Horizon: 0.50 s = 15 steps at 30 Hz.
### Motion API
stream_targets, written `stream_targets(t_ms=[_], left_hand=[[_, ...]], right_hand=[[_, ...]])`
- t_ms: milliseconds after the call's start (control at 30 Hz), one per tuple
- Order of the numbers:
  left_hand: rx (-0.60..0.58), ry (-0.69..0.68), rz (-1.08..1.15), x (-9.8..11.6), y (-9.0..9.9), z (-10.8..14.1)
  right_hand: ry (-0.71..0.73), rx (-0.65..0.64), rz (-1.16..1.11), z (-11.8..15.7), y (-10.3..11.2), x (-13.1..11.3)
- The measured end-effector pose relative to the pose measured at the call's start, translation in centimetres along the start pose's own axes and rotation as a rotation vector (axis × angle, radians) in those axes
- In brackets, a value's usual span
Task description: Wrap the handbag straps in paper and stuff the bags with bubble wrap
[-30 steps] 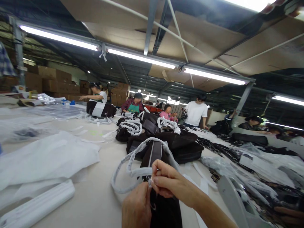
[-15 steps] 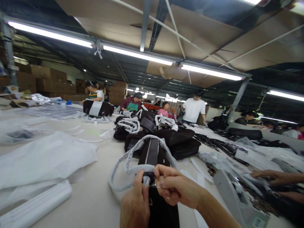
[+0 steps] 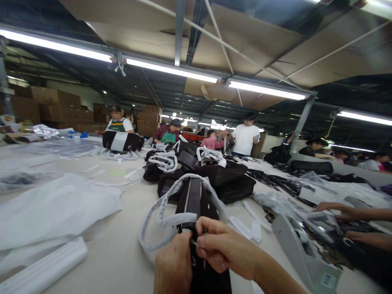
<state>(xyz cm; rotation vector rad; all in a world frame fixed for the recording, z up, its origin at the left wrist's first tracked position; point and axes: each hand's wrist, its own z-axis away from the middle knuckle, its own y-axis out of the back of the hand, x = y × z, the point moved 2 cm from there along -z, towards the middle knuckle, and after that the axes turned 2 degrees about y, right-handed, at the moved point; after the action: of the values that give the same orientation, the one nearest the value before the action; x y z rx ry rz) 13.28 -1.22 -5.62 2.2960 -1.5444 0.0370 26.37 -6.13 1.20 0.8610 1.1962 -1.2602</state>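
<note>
A black handbag (image 3: pixel 196 194) with a grey centre band lies in front of me on the table. Its pale-wrapped handle (image 3: pixel 148 220) loops out to the left. My left hand (image 3: pixel 174 259) is closed on the bag near the handle's end, fingers bent and thumb pressed in. Close against it, my right hand (image 3: pixel 222 245) is closed in a pinch at a small shiny part by the handle end. What exactly lies between those fingertips is too small to make out. The handle attachment is partly covered by both hands.
More black bags (image 3: pixel 226 179) with wrapped handles are piled beyond. White sheeting (image 3: pixel 58 208) covers the left; a grey tape dispenser (image 3: pixel 298 245) stands right. Another person's hands (image 3: pixel 346 212) handle a dark item at far right. Several people work behind.
My left fingers have curled in and lowered at the handle end, where they stood upright before. My right hand keeps its pinch, slightly lower. The view has shifted a little.
</note>
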Motion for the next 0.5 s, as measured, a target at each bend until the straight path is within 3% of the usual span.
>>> stream_targets(t_ms=[200,400,500], left_hand=[[-0.018,-0.013,-0.024,-0.3,-0.2,0.2],[-0.063,0.012,-0.025,-0.4,-0.3,0.6],[-0.014,-0.023,-0.055,-0.1,-0.1,0.3]], right_hand=[[-0.021,0.223,0.184,1.4,1.4,1.2],[0.211,0.412,0.546,1.9,1.4,0.5],[0.142,0.415,0.523,1.7,1.0,0.6]])
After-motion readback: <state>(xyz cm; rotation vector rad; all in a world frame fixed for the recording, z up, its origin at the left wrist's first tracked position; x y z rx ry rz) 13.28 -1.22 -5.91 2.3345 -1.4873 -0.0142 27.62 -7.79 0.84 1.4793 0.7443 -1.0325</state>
